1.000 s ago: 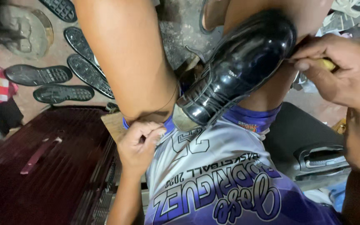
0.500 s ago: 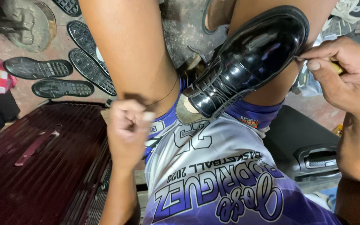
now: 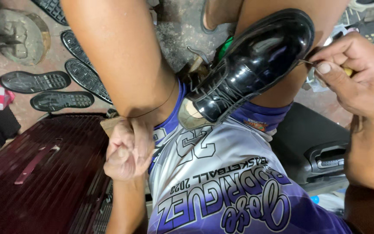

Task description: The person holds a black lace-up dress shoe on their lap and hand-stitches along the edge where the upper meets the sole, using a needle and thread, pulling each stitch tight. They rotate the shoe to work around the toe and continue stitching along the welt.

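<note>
black shoe [image 3: 256, 65] between both hands

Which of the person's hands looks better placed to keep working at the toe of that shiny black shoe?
Probably the right hand: it is at the black shoe's toe, pinching a thin tool. The left hand is fisted away by the knee.

We list a black shoe [image 3: 256, 65] of glossy, mirror-smooth leather with matt laces. Our shirt [image 3: 221, 190] is smooth, faintly shiny purple-and-white cloth. The loose soles [image 3: 35, 81] look like matt black rubber with ribbed tread. The floor [image 3: 176, 34] is rough, dull concrete. The dark red case [image 3: 35, 182] shows a ribbed, slightly glossy surface.
</note>
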A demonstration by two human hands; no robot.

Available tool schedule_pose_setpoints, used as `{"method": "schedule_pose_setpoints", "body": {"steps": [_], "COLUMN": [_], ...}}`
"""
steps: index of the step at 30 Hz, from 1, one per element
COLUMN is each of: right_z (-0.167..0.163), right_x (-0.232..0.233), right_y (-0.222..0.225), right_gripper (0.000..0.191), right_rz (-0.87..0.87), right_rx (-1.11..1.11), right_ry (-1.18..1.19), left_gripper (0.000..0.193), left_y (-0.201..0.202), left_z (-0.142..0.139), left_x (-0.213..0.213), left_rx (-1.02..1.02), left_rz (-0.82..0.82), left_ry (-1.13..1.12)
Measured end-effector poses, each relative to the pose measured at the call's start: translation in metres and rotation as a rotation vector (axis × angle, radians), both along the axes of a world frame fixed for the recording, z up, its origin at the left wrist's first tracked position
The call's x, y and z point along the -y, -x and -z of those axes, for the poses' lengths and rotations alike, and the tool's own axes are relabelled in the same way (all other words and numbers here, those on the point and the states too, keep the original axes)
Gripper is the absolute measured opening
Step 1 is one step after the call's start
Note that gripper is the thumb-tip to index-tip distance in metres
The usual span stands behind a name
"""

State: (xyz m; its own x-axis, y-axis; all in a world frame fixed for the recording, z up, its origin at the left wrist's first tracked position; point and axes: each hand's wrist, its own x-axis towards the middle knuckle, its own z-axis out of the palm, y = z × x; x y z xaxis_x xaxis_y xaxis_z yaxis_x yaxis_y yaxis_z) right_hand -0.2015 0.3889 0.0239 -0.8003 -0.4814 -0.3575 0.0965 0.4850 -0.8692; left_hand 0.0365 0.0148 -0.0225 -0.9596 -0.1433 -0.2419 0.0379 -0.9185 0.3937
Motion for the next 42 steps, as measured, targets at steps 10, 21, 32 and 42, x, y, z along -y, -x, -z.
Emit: {"method": "schedule_pose_setpoints", "body": {"steps": [10, 21, 32, 42], "right_z": [0.012, 0.015, 0.031, 0.035], "right_x": [-0.032, -0.029, -0.02, -0.017], "right_y": [0.001, 0.009, -0.01, -0.012], "right_gripper": [0.015, 0.015, 0.016, 0.011], "right_rz": [-0.088, -0.202, -0.242, -0.114], "right_rx": [-0.168, -0.205, -0.424, -0.326], "right_ry": [-0.156, 0.0, -0.015, 0.016], "left_gripper": [0.013, 0.031, 0.049, 0.015], "left_y": [0.036, 0.089, 0.144, 0.105], "left_z": [-0.011, 0.026, 0.008, -0.065], "left_x": [-0.058, -0.091, -0.063, -0.037], "left_rx": [0.607, -0.153, -0.37, 0.323], "left_rz": [0.578, 0.464, 0.691, 0.858], "left_ry": [0.703, 1.472, 1.441, 1.629]}}
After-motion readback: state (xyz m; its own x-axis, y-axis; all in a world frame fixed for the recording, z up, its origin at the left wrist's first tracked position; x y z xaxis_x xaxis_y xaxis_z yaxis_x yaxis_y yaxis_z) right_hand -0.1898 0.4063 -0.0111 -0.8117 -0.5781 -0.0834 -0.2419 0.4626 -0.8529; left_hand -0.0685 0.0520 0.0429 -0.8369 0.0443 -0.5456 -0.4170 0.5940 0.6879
